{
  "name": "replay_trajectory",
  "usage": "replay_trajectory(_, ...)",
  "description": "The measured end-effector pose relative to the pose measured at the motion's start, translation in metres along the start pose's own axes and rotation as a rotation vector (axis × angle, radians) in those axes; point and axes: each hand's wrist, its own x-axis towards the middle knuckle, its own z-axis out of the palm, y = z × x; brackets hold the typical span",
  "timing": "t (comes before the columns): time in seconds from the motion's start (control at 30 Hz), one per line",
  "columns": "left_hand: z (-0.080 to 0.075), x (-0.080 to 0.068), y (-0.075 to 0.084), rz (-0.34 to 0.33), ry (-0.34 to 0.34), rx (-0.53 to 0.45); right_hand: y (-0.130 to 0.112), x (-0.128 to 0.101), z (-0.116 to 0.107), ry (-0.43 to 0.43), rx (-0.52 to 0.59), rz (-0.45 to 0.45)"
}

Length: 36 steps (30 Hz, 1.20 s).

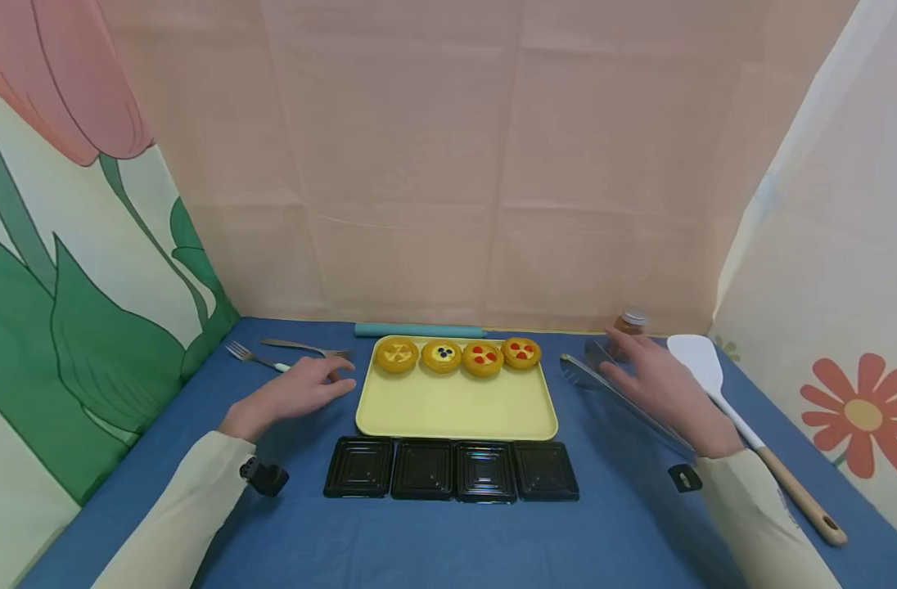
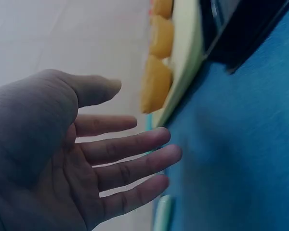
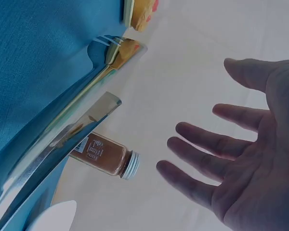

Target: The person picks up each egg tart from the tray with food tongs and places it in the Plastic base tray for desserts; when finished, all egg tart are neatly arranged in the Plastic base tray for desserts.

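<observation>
My left hand (image 1: 294,393) hovers over the blue cloth left of a pale yellow tray (image 1: 456,413), its fingers relaxed and holding nothing. Two forks lie just beyond it, one with a pale green handle (image 1: 281,367), the other metal (image 1: 294,345). Along the tray's far side sit several egg tarts (image 1: 396,355) with fruit-like toppings. Above a pair of metal tongs (image 3: 43,159), my right hand (image 1: 669,393) is held with fingers spread and nothing in them. A small jar (image 3: 103,155) of brown contents with a silvery lid stands past its fingertips, partly hidden in the head view.
Several black plastic containers (image 1: 358,468) line up in front of the tray. Behind it lies a long teal roll (image 1: 419,330). A white spatula (image 1: 697,360) with a wooden handle lies at the right edge. Fabric walls enclose the back and sides.
</observation>
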Motion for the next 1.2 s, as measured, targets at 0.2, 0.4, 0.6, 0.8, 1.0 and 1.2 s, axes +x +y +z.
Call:
replay_trajectory(0.2, 0.017, 0.007, -0.007, -0.053, -0.032, -0.151, 0.000, 0.001, -0.001, 0.021, 0.022, 0.017)
replay_trajectory(0.4, 0.036, 0.010, -0.018, -0.084, 0.027, -0.219, 0.001, 0.001, 0.002, 0.038, 0.055, -0.005)
replay_trajectory(0.6, 0.044, 0.011, -0.020, -0.109, 0.081, -0.320, -0.001, 0.001, 0.002, 0.045, 0.073, -0.017)
replay_trajectory(0.8, 0.058, 0.012, -0.023, -0.069, 0.141, -0.389, 0.003, -0.006, -0.002, 0.055, 0.126, -0.018)
replay_trajectory(1.0, 0.065, 0.011, -0.023, -0.043, 0.220, -0.338, 0.011, -0.019, -0.005, 0.055, 0.226, 0.016)
replay_trajectory(1.2, 0.066, 0.010, -0.024, -0.064, 0.236, -0.305, 0.024, -0.036, -0.004, 0.020, 0.291, 0.126)
